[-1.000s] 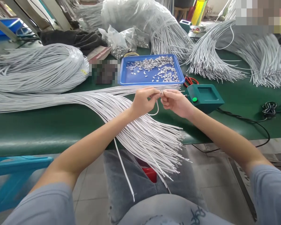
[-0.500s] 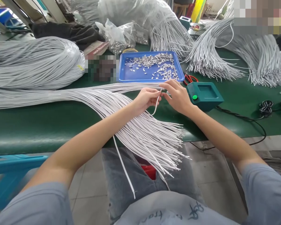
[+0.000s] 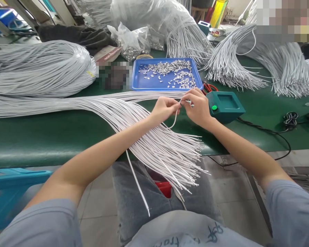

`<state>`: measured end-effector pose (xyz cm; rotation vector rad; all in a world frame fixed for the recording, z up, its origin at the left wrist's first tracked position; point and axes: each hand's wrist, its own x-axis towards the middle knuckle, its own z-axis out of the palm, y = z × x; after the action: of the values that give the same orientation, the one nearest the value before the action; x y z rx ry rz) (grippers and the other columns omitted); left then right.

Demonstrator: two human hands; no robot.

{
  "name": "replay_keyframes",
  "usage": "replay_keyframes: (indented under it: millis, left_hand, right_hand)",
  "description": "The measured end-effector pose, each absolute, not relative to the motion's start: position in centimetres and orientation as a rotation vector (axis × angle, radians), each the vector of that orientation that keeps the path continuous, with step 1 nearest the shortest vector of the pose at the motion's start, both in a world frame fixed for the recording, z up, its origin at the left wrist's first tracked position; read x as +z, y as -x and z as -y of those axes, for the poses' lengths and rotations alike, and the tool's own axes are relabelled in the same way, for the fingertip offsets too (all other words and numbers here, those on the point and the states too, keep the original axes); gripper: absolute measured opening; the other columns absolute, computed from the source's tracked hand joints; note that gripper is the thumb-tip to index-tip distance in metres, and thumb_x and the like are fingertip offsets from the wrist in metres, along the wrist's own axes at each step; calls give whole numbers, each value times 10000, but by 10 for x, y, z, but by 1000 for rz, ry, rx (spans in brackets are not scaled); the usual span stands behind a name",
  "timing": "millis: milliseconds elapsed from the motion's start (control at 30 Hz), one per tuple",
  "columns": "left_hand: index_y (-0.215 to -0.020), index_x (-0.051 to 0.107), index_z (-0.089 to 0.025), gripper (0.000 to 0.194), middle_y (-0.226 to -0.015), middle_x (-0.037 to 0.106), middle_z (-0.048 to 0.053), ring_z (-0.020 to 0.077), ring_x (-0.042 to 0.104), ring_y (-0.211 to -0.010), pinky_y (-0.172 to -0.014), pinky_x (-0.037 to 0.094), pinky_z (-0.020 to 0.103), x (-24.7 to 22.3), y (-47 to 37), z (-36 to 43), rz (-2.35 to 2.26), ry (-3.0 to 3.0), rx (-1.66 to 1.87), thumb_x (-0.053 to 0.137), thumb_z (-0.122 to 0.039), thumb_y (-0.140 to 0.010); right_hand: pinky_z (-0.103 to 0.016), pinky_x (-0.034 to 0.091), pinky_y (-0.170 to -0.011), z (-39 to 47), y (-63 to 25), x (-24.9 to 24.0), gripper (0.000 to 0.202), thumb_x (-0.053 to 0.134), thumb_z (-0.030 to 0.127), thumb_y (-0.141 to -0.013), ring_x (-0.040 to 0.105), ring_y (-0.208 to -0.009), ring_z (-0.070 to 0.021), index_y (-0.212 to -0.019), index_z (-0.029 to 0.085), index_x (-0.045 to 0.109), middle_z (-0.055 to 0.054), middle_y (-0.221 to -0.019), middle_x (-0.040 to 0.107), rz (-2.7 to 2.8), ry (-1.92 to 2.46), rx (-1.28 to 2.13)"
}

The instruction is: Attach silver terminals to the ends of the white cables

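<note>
Between my hands a single white cable [image 3: 175, 118] bends upward, its end at my fingertips. My left hand [image 3: 165, 109] is closed on the cable in a pinch just below that end. Meeting it from the right, my right hand [image 3: 196, 105] pinches at the cable's tip; whether a small metal piece sits there is hidden by the fingers. Under my left forearm a fanned bundle of white cables [image 3: 154, 147] hangs over the table edge towards my lap, with stripped wire ends showing. Just behind my hands lies a blue tray [image 3: 149, 84] of small silvery metal pieces [image 3: 184, 77].
A teal box with a green button [image 3: 226, 106] stands right of my hand, red-handled pliers [image 3: 209, 86] behind it. Coiled grey cables [image 3: 41, 68] lie left. More cable bundles [image 3: 234, 58] and plastic bags of metal pieces [image 3: 134, 43] sit further back. A black cord [image 3: 267, 129] trails right.
My right hand's fingers have closed in on the cable end and now meet my left fingertips. Both hands have shifted slightly to the right.
</note>
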<state>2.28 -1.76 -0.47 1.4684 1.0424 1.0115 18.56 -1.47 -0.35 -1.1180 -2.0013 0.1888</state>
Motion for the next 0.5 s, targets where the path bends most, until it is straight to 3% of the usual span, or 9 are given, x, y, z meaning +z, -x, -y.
replay_keyframes:
  millis: [100, 167, 233, 300, 367, 433, 500]
  left_hand:
    - [-703, 699, -146, 124, -675, 668, 26, 126, 606, -669, -690, 474, 258, -15, -23, 22, -1128, -2034, 1331, 618, -119, -793]
    - [-767, 721, -161, 165, -732, 692, 38, 134, 627, -713, -708, 482, 261, -19, -22, 23, -1038, -2196, 1471, 571, -144, -832]
    - [-769, 718, -157, 177, -740, 696, 42, 130, 636, -710, -702, 494, 255, -20, -21, 21, -972, -2169, 1507, 556, -142, -839]
    - [-782, 702, -139, 125, -686, 679, 27, 120, 631, -640, -658, 506, 248, -20, -22, 18, -1005, -1976, 1403, 583, -109, -806]
    - [-917, 684, -115, 172, -619, 650, -3, 110, 615, -544, -580, 510, 235, -17, -23, 13, -1062, -1699, 1214, 606, -66, -772]
    - [-1096, 626, -95, 339, -580, 626, -30, 103, 603, -485, -507, 496, 213, -15, -23, 10, -1082, -1484, 1063, 597, -26, -766]
    - [-1155, 589, -87, 389, -570, 616, -39, 89, 586, -454, -465, 475, 189, -14, -24, 8, -1066, -1407, 997, 585, -5, -774]
  right_hand:
    - [-253, 363, -517, 24, -181, 5, 110, 614, 220, -756, 468, -628, -113, -664, 181, 568, -6, -677, 528, 1674, 1128, 882]
    - [-227, 311, -462, 28, -178, 11, 183, 660, 315, -711, 398, -560, -84, -661, 181, 546, 22, -635, 459, 1457, 1083, 1349]
    - [-217, 307, -455, 28, -177, 15, 244, 679, 377, -690, 390, -557, -82, -674, 183, 532, 29, -631, 443, 1367, 1054, 1578]
    - [-237, 367, -497, 24, -179, 16, 181, 639, 336, -737, 444, -585, -101, -717, 180, 549, 10, -663, 506, 1485, 1155, 1416]
    - [-295, 456, -630, 17, -186, 18, 67, 578, 221, -789, 549, -704, -146, -806, 166, 613, -45, -807, 626, 1774, 1349, 899]
    - [-378, 468, -832, 12, -196, 21, 164, 574, 184, -820, 597, -968, -230, -944, 151, 676, -111, -1052, 674, 2135, 1509, 338]
    - [-431, 427, -927, 8, -206, 26, 228, 601, 224, -836, 570, -1102, -297, -1018, 129, 700, -149, -1145, 672, 2440, 1650, -1]
